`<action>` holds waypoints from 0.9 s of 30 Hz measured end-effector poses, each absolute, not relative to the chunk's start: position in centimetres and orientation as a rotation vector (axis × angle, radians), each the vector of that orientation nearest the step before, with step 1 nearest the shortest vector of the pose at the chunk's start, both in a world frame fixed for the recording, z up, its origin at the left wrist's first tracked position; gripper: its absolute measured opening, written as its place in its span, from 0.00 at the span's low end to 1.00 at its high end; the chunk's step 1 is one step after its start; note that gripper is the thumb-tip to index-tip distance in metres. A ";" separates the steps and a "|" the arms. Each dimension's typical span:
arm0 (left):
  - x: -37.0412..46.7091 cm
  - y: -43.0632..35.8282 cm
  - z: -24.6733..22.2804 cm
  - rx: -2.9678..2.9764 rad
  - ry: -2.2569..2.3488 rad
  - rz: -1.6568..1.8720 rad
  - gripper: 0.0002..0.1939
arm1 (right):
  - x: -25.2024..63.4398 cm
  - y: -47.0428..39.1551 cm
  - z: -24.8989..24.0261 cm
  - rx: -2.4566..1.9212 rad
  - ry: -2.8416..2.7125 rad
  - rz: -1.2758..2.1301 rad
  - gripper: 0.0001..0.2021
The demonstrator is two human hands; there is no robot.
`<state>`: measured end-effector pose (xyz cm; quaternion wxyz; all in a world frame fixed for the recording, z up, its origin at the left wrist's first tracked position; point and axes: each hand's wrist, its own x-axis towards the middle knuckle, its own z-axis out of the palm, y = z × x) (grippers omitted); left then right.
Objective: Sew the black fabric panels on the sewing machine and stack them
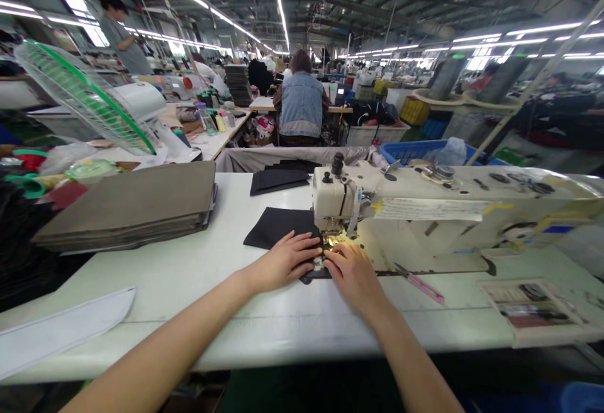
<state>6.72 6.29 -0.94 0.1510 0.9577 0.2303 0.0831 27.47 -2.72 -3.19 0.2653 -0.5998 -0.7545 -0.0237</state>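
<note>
Pressing black cloth (pixel 271 227) down at the needle end of a sewing machine (pixel 462 189), partly on the white table (pixel 226 306) and partly hidden under the head and the fingers. Laying the left hand (pixel 289 260) flat over the near edge of the cloth, palm down, with fingers spread toward the needle and clenched on nothing. Bending the fingers of the right hand (pixel 352 271) in from the other side, with tips at the lit presser foot, just beside the left fingertips; too covered there to say whether pinching the cloth or only touching it. Reaching in with both forearms bare, from the near edge of the table. Bearing a strip of paper (pixel 429 209) along the front of the machine. Lying behind the cloth, near the machine head: more folded black pieces (pixel 279 181). Piled to the left: a grey stack (pixel 136 202), with a white sheet (pixel 70 325) nearer, at the table's left end. Lying to the right of the right hand: pink snips (pixel 427 288), and farther right a small tray (pixel 561 337) of odds and ends. Standing beyond the grey stack: a green and white fan (pixel 89 95). Placed behind the machine: a blue basket (pixel 406 150). Seated ahead, back turned: a person in a denim vest (pixel 301 104).
</note>
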 end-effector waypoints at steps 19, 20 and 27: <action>7.2 8.0 -1.4 2.774 0.733 0.315 0.21 | 26.7 -5.9 -5.2 -1.570 -1.870 -0.039 0.14; 7.2 8.1 -1.5 2.779 0.735 0.318 0.21 | 26.7 -5.9 -5.2 -1.567 -1.868 -0.035 0.14; 7.5 8.3 -2.5 2.832 1.005 0.332 0.32 | 26.7 -5.9 -5.0 -1.562 -1.867 -0.028 0.13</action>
